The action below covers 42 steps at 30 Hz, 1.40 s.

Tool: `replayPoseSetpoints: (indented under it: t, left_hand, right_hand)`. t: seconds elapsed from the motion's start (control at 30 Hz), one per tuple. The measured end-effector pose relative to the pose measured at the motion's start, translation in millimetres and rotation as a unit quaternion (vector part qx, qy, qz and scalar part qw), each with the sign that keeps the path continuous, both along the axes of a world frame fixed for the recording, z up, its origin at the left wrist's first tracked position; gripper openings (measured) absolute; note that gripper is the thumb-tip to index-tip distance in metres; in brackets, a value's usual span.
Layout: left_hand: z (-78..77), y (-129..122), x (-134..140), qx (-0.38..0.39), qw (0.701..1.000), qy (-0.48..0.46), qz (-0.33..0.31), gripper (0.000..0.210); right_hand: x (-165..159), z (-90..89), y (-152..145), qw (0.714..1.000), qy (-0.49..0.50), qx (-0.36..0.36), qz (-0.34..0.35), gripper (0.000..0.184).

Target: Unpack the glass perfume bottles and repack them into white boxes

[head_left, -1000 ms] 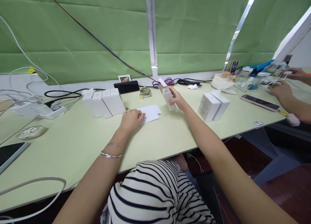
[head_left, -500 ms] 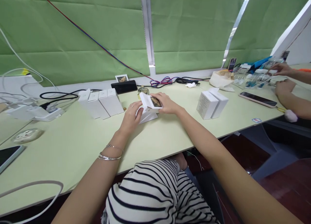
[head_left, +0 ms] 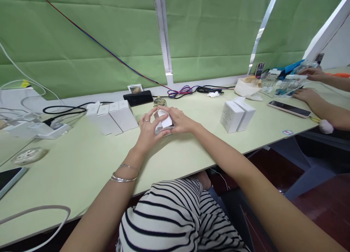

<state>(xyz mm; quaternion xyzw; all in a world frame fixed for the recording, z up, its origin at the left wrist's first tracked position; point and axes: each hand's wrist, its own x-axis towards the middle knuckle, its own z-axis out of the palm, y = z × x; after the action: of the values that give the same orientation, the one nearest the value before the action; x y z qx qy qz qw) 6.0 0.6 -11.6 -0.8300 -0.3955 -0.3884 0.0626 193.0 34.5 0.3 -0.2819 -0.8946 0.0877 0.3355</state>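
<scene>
Over the pale table, in front of the seated person, a small white carton [head_left: 166, 121] sits between two bare hands. The left hand [head_left: 147, 131] has its fingers bent around one side; the right hand [head_left: 181, 121] closes on the other, some fingertips hidden from me. Just behind stands a round glass perfume bottle [head_left: 159, 101], near a dark smartphone [head_left: 138, 98] leaning by the wall. White boxes [head_left: 116, 117] stand in a row to the left, and two more cartons [head_left: 237, 115] stand side by side to the right.
</scene>
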Motion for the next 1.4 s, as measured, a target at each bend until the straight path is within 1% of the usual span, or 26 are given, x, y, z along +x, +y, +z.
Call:
replayPoseSetpoints:
  t: [0.07, 0.17, 0.27, 0.33, 0.5, 0.6, 0.7, 0.73, 0.8, 0.87, 0.97, 1.0, 1.07, 1.13, 1.23, 1.4]
  left_hand:
    - [-3.2, 1.5, -0.5, 0.023, 0.999, -0.042, 0.021, 0.058]
    - [-5.3, 2.7, -2.2, 0.032, 0.996, -0.084, -0.004, 0.07]
    - [-3.0, 1.6, -2.9, 0.033, 0.995, -0.091, -0.015, 0.073]
    - [-0.1, -0.6, -2.5, 0.007, 0.996, -0.092, -0.013, 0.079]
    - [3.4, -5.8, -0.9, -0.126, 0.986, -0.104, -0.019, 0.091]
    - [2.1, -6.8, -0.2, -0.16, 0.982, -0.101, -0.001, 0.094]
    - [0.7, -5.8, -0.9, -0.181, 0.981, -0.077, 0.003, 0.099]
    - [0.4, -5.0, -1.8, -0.188, 0.98, -0.064, 0.006, 0.103]
    - [0.1, -2.9, -4.5, -0.209, 0.977, -0.029, 0.028, 0.114]
    - [0.3, -0.6, -8.4, -0.246, 0.966, 0.014, 0.078, 0.12]
    - [1.3, 2.5, -15.1, -0.321, 0.933, 0.061, 0.153, 0.118]
    - [1.6, 3.3, -17.3, -0.338, 0.924, 0.069, 0.164, 0.116]
    - [1.7, 4.9, -20.8, -0.352, 0.917, 0.082, 0.166, 0.112]
    - [1.0, 6.2, -23.0, -0.349, 0.917, 0.102, 0.164, 0.107]
    - [-0.4, 7.7, -24.6, -0.338, 0.919, 0.126, 0.158, 0.105]
    - [0.8, 8.5, -26.9, -0.354, 0.922, 0.105, 0.117, 0.109]
  right_hand:
    - [-1.1, 1.0, -0.8, 1.0, 0.009, 0.001, 0.005, 0.078]
    - [-1.0, 2.2, -1.6, 1.0, 0.018, -0.012, 0.0, 0.067]
    - [-0.1, 3.4, -2.0, 1.0, 0.006, -0.027, -0.005, 0.059]
    - [0.1, 4.3, -2.3, 1.0, -0.004, -0.019, -0.005, 0.056]
    - [-1.4, 4.9, -4.6, 0.999, -0.035, 0.008, -0.014, 0.054]
    - [-2.6, 4.2, -6.2, 0.998, -0.052, 0.018, -0.011, 0.05]
    - [-0.6, 5.2, -5.2, 0.997, -0.074, 0.019, -0.012, 0.045]
    - [1.7, 6.1, -3.9, 0.996, -0.079, 0.02, -0.024, 0.044]
    - [9.4, 8.1, -0.1, 0.994, -0.082, 0.023, -0.073, 0.045]
    - [20.5, 9.1, 5.0, 0.987, -0.084, 0.023, -0.139, 0.047]
    - [38.7, 7.5, 12.5, 0.971, -0.105, 0.009, -0.215, 0.046]
    - [43.8, 6.3, 14.7, 0.966, -0.116, 0.003, -0.231, 0.046]
    - [51.2, 3.6, 17.9, 0.958, -0.141, -0.012, -0.251, 0.046]
    - [53.9, 1.1, 19.6, 0.953, -0.165, -0.031, -0.251, 0.046]
    - [50.8, -1.8, 20.0, 0.954, -0.197, -0.058, -0.217, 0.043]
    - [39.4, -3.0, 17.4, 0.96, -0.215, -0.062, -0.17, 0.044]
